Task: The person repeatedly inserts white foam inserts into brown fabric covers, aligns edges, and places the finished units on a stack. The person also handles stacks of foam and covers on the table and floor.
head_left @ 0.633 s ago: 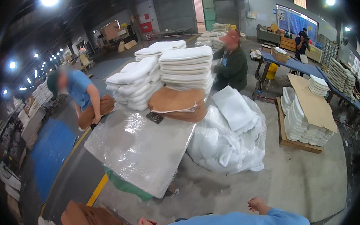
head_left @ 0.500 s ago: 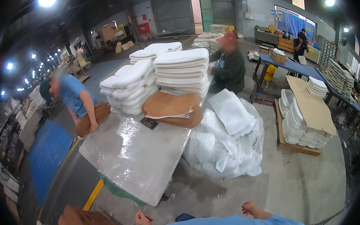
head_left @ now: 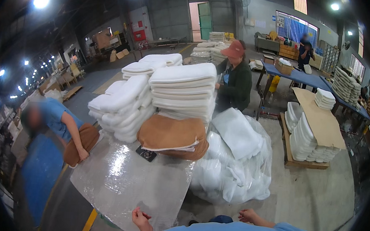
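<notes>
My left hand (head_left: 141,219) is at the near edge of the plastic-covered table (head_left: 117,183), its fingers loosely bent and apart, with nothing in them. Over the floor to the right, my right hand (head_left: 250,215) hangs half open and holds nothing. Farther up the table lies a pile of brown fabric covers (head_left: 173,134) with pale edging. Beside it is a black phone-like flat object (head_left: 145,153). Behind these rise stacks of folded white padding (head_left: 182,83). Right of the table stands a clear plastic bag (head_left: 219,177) full of white padding, with a white piece (head_left: 238,131) on top.
A co-worker in blue (head_left: 59,120) bends at the table's left, holding brown covers (head_left: 81,143). Another in a red cap (head_left: 236,76) stands behind the stacks. A pallet (head_left: 305,163) of white pads under cardboard stands right. Blue tables (head_left: 295,71) are beyond.
I have come closer to the table, and my left hand now appears over its near edge. The brown covers and bag sit lower in view. The blue-clad co-worker is lower at the left.
</notes>
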The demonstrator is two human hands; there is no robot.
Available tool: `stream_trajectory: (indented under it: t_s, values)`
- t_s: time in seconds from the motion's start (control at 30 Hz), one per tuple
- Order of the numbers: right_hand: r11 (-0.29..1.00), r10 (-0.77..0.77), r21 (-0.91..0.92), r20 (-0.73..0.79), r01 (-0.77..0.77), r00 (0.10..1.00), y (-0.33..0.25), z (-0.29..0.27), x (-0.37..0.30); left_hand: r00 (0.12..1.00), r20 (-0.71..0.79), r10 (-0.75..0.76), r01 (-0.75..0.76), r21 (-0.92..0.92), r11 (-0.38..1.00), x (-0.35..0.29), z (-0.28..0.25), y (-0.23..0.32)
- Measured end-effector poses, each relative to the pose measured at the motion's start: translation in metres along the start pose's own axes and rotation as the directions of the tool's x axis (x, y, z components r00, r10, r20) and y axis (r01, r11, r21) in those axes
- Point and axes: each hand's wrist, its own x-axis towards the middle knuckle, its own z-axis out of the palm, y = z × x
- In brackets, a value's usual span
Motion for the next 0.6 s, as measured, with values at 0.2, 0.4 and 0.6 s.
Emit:
stream_trajectory:
  t_s: [0.2, 0.4, 0.6]
  values:
    - [0.89, -0.152, 0.447, 0.103, 0.091, 0.983, -0.193, 0.016, 0.07, 0.998, 0.052, 0.038, -0.04, 0.047, 0.998, 0.035, 0.03, 0.014]
    - [0.744, -0.618, 0.349, 0.033, 0.57, 0.785, -0.49, -0.024, 0.056, 0.998, -0.066, -0.013, 0.015, 0.034, 0.999, 0.048, 0.023, 0.011]
    - [0.438, -0.768, 0.237, -0.403, 0.867, 0.498, -0.716, -0.06, -0.031, 0.947, -0.32, -0.025, 0.028, 0.006, 1.0, 0.034, 0.007, 0.017]
